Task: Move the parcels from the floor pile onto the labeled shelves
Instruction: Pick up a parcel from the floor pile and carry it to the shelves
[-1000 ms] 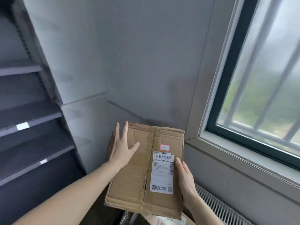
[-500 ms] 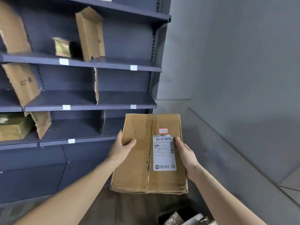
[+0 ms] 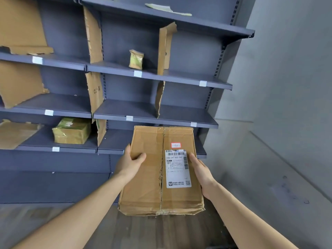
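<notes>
Head view: cardboard parcel held before the shelves

A flat cardboard parcel (image 3: 149,177) is gripped at both side edges in front of the dark shelving unit (image 3: 115,106). The left hand (image 3: 130,163) is curled round the left edge, with the thumb laid on the top face. The right hand (image 3: 202,170) is clasped on the right edge, beside the white shipping label (image 3: 177,168). A small red-bordered sticker (image 3: 176,145) is seen above that label. The parcel is held level with the lowest shelf, its far end just before the right bay. A yellow-taped package (image 3: 71,131) is set on that shelf to the left; a smaller one (image 3: 136,59) is stood two shelves higher. Bays are parted by cardboard dividers (image 3: 94,92)
</notes>
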Available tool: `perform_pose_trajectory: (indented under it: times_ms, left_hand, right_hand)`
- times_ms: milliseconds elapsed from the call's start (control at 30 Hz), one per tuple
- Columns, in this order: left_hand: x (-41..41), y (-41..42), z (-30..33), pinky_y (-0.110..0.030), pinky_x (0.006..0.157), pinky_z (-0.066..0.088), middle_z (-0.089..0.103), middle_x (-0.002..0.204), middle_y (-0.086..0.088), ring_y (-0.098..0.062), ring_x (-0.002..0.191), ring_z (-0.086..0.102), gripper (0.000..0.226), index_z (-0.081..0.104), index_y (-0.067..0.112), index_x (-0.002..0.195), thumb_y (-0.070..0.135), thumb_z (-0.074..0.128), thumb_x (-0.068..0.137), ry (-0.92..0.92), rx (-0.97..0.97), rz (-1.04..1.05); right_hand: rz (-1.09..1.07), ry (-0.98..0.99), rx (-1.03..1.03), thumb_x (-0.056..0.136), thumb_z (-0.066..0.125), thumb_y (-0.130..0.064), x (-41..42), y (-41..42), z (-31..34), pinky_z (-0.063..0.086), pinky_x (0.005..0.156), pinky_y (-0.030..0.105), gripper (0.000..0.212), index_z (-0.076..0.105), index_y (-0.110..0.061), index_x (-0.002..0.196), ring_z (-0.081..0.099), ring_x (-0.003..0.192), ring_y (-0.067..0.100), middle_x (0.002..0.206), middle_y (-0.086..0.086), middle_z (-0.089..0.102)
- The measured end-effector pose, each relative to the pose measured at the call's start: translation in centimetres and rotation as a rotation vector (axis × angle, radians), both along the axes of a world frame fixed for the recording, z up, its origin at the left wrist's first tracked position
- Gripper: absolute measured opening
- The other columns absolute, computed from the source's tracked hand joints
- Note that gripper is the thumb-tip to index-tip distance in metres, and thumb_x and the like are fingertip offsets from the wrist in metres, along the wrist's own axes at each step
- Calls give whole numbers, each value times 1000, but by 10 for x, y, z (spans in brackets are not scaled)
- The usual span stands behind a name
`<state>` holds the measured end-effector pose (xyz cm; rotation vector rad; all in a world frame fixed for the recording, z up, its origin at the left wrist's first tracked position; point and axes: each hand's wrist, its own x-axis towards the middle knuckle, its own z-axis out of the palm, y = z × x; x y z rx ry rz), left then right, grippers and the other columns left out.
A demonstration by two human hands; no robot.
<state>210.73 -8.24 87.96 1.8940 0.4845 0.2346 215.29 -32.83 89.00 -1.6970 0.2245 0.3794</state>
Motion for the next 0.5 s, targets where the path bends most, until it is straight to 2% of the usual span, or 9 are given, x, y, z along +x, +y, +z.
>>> perform_pose_trajectory:
  times_ms: [233, 300, 400, 500]
  left_hand:
    - [-26, 48, -9, -41, 107, 41, 51, 146, 3, -25, 130, 51, 78, 22, 27, 155, 50, 62, 91, 70, -14, 94]
    - [-30, 60, -11, -42, 106, 43, 52, 145, 2, -26, 128, 53, 79, 23, 27, 154, 53, 62, 90, 88, -14, 122]
    - [-29, 73, -15, -37, 94, 46, 58, 136, -1, -26, 119, 58, 75, 30, 21, 150, 52, 62, 90, 114, -11, 169]
    - [-22, 74, -17, -34, 82, 44, 64, 119, -3, -25, 101, 60, 60, 41, 12, 134, 46, 64, 91, 136, -20, 221]
  right_hand:
    - [97, 54, -27, 85, 57, -74, 4, 52, -14, 48, 106, 54, 71, 51, -33, 143, 68, 111, 26, 121, -2, 72]
    - [134, 59, -28, 88, 56, -71, 4, 66, -13, 51, 101, 51, 66, 51, -34, 143, 68, 110, 25, 120, -2, 72]
    - [183, 65, -27, 93, 53, -66, 6, 81, -14, 51, 88, 43, 59, 49, -35, 143, 69, 107, 23, 119, -4, 72]
    - [222, 76, -31, 96, 51, -62, 13, 89, -18, 51, 91, 44, 53, 49, -35, 141, 69, 105, 23, 118, -4, 72]
